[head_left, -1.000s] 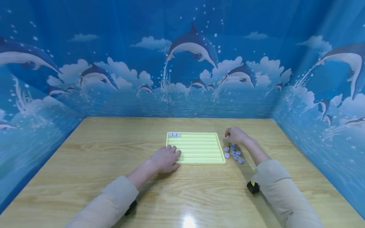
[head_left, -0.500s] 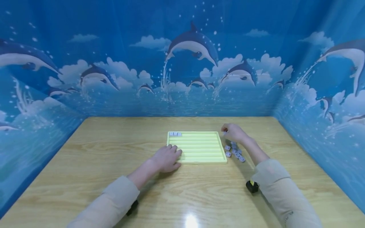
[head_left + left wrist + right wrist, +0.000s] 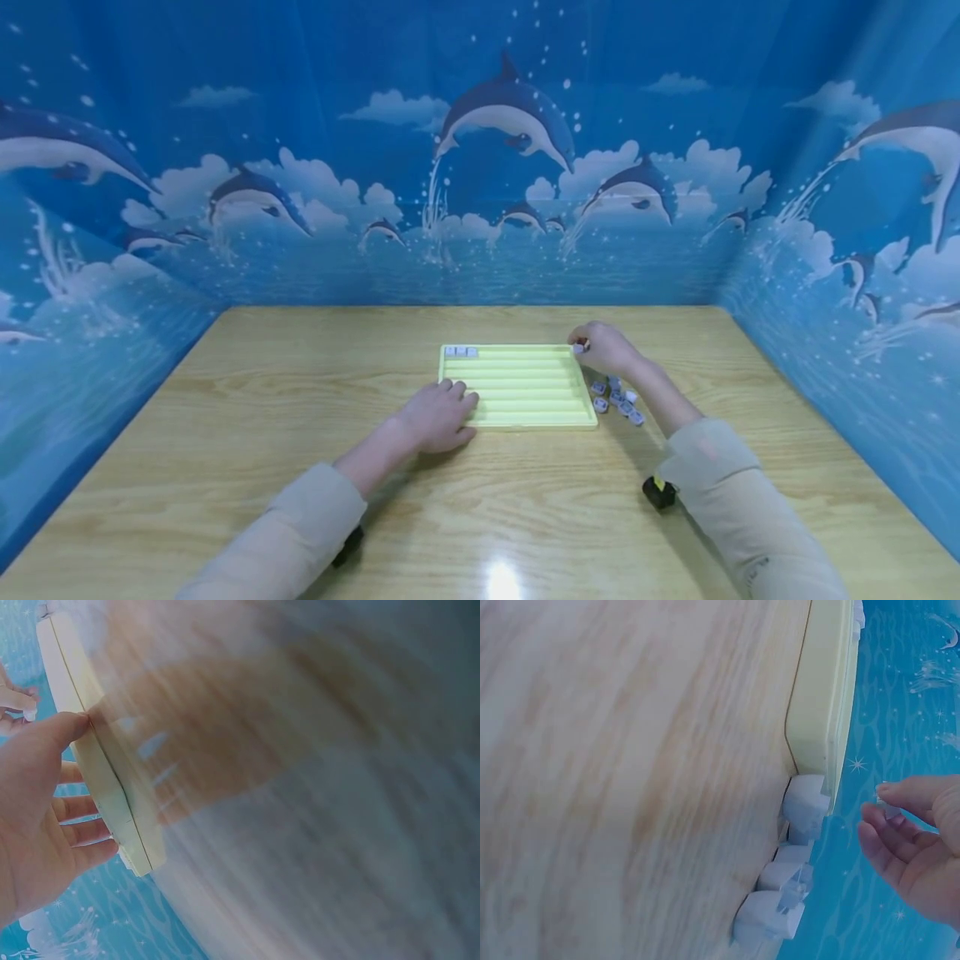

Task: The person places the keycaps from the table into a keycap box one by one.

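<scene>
Right hand pinching one keycap toward the table's far edge.
My left hand grips the tray at its near left corner.

Loose keycaps lie right of the tray.

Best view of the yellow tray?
Head: it looks down on the yellow tray, showing its rows, with the left hand covering only the near left corner. Left wrist sees mainly its side, partly behind the thumb; right wrist sees only part of its side.
</scene>
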A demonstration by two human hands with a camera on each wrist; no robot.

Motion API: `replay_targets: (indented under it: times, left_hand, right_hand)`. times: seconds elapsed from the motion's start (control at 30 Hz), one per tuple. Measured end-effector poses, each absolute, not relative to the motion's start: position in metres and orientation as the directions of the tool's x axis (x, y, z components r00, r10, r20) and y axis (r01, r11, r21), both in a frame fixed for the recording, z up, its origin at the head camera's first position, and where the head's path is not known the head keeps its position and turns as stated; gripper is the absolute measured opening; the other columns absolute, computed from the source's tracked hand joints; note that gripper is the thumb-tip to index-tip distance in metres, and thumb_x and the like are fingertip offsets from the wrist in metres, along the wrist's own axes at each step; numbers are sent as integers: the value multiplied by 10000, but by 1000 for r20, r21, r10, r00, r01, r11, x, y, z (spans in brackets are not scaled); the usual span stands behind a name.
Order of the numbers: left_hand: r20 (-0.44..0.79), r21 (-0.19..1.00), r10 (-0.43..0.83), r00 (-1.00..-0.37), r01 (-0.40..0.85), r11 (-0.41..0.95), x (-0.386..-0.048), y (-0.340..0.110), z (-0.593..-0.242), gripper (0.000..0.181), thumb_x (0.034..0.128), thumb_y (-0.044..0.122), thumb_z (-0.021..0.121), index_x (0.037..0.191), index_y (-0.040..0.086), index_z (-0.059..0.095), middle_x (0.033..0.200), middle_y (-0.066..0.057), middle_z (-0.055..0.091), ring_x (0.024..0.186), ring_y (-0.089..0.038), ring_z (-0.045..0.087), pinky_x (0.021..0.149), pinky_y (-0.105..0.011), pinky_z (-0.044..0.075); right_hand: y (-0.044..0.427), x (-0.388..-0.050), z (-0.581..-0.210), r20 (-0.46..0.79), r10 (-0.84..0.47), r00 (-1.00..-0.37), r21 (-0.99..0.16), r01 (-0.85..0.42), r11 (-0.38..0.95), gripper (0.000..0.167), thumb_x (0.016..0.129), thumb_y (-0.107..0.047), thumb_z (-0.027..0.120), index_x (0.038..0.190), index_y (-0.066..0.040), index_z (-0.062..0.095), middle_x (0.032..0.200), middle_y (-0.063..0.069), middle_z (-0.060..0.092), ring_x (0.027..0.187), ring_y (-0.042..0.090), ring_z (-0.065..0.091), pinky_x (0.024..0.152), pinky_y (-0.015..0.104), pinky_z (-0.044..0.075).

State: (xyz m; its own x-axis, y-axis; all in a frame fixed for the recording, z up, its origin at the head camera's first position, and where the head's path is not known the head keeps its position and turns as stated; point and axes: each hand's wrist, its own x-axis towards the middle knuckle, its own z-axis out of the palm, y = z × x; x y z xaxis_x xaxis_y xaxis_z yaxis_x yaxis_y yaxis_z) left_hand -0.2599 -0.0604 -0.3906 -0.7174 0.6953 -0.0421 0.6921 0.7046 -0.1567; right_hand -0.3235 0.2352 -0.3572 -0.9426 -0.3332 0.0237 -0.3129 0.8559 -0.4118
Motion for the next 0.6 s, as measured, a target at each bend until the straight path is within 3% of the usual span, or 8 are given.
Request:
replay_targets:
  times: [0.27, 0.43, 0.6]
  left_hand:
    - [-25, -156, 699, -714, 694, 703, -259, -61, -391, 465, 919, 417, 512, 1220, 63, 522, 1067, -107, 548, 959, -232, 520, 837, -355, 453]
    - [-30, -158, 698, -716, 693, 704, -259, -61, -390, 464, 919, 417, 512, 1221, 65, 521, 1071, -105, 545, 963, -230, 518, 841, -355, 451]
    - [-30, -155, 699, -715, 694, 703, -258, -61, -390, 462, 920, 415, 512, 1218, 63, 522, 1067, -106, 545, 956, -230, 517, 833, -357, 454]
  right_hand:
    - [224, -322, -356, 60, -355, -933, -441, -343, 829, 294, 840, 43, 563, 1132, 57, 595, 1069, 189, 554, 950, 298, 539, 800, 395, 482]
    - [215, -323, -355, 23, -352, -936, -491, -317, 811, 331, 846, 62, 557, 1176, 68, 561, 1155, 216, 541, 971, 300, 572, 793, 365, 505]
    - [207, -323, -354, 13, -355, -935, -526, -308, 793, 358, 837, 42, 570, 1193, 66, 549, 1133, 189, 576, 994, 294, 562, 795, 352, 508]
